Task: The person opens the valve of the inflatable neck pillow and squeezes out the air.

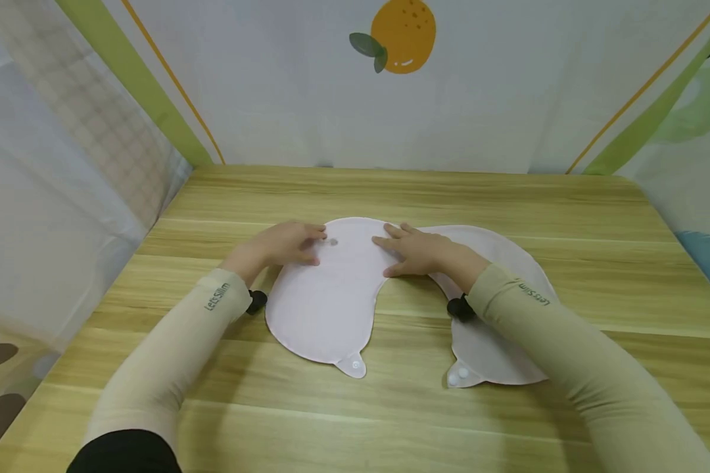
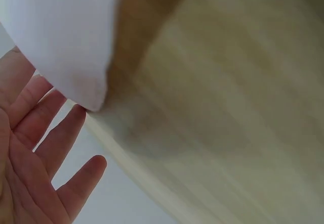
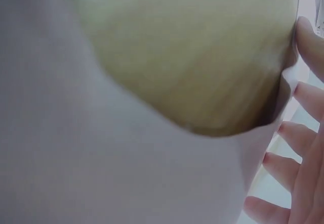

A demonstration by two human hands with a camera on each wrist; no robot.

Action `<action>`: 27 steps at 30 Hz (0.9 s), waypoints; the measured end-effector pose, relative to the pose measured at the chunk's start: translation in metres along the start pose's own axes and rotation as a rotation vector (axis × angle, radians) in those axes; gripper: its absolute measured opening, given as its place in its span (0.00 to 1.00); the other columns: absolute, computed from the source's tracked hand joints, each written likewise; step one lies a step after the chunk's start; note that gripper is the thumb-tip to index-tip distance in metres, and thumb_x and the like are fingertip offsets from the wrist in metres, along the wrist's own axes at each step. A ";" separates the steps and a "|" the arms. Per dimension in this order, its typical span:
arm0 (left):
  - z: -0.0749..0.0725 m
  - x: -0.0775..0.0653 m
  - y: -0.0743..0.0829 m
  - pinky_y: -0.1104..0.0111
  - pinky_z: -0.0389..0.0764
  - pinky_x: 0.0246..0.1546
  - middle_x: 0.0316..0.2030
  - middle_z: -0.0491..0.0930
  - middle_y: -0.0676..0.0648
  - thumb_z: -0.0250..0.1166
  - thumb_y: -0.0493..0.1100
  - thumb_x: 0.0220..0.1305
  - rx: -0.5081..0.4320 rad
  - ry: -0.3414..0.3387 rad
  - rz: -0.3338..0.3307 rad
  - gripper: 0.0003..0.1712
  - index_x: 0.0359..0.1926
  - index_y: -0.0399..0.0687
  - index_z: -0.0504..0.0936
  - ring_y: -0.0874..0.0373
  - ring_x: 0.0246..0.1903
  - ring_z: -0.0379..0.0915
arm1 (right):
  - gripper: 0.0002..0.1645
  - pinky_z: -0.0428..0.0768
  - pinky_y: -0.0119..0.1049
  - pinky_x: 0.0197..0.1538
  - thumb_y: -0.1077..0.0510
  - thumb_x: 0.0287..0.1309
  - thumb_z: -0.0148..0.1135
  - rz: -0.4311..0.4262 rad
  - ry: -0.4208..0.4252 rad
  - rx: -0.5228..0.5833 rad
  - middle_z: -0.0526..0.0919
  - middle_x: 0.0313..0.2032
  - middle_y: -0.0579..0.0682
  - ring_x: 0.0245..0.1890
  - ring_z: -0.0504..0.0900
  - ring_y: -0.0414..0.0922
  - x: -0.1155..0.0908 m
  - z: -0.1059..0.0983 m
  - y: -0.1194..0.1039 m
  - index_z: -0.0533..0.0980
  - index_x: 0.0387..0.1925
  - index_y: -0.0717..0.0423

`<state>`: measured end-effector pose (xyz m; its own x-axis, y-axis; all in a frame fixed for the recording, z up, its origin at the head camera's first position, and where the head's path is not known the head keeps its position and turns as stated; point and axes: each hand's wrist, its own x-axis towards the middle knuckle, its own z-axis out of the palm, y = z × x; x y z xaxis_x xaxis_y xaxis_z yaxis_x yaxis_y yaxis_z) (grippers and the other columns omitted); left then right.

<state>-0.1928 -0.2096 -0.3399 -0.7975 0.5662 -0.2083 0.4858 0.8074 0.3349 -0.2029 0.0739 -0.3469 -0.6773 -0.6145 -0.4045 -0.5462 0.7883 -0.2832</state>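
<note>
The left hand (image 1: 279, 244) is held palm down, fingers (image 2: 62, 137) extended; the right hand (image 1: 421, 252) is positioned opposite, fingers spread toward it.

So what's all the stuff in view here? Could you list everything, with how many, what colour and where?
Curved fabric piece: 1, pale pink, flat on the table, under the hands
Snap tabs: 2, pale pink, at the piece's near ends
Grey spot: 1, grey, on the piece's left lobe
Table: 1, light wood, below everything
Backdrop cloth: mostly white, behind and beside the table; number of sheets unclear
Orange print: 1, orange with green leaves, backdrop's top centre
Dark wrist pieces: 2, black, one per wrist
Sleeves: 2, beige, forearms
Left hand: 1, bare, piece's left edge
Right hand: 1, bare, piece's middle
</note>
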 end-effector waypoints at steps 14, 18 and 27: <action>-0.005 -0.038 0.009 0.54 0.67 0.61 0.59 0.72 0.40 0.61 0.43 0.62 0.054 0.057 -0.011 0.24 0.58 0.39 0.73 0.46 0.59 0.67 | 0.36 0.51 0.56 0.69 0.42 0.59 0.57 -0.192 0.029 0.036 0.52 0.70 0.55 0.71 0.43 0.60 -0.012 0.004 -0.030 0.61 0.67 0.41; -0.005 -0.055 0.025 0.55 0.71 0.57 0.54 0.76 0.42 0.62 0.43 0.61 0.075 0.119 0.061 0.22 0.55 0.40 0.76 0.48 0.56 0.71 | 0.34 0.53 0.50 0.70 0.43 0.58 0.58 -0.273 0.075 0.021 0.57 0.69 0.53 0.71 0.47 0.58 -0.019 0.009 -0.043 0.64 0.65 0.42; 0.016 -0.085 0.055 0.68 0.79 0.40 0.37 0.82 0.53 0.67 0.39 0.55 0.176 0.179 0.317 0.09 0.39 0.45 0.83 0.62 0.38 0.78 | 0.29 0.57 0.43 0.69 0.46 0.56 0.61 -0.438 0.081 0.062 0.64 0.66 0.48 0.70 0.53 0.50 -0.037 0.023 -0.063 0.71 0.60 0.42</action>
<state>-0.0926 -0.2103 -0.3182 -0.6407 0.7663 0.0485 0.7589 0.6225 0.1912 -0.1320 0.0473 -0.3339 -0.4267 -0.8890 -0.1662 -0.7608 0.4522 -0.4655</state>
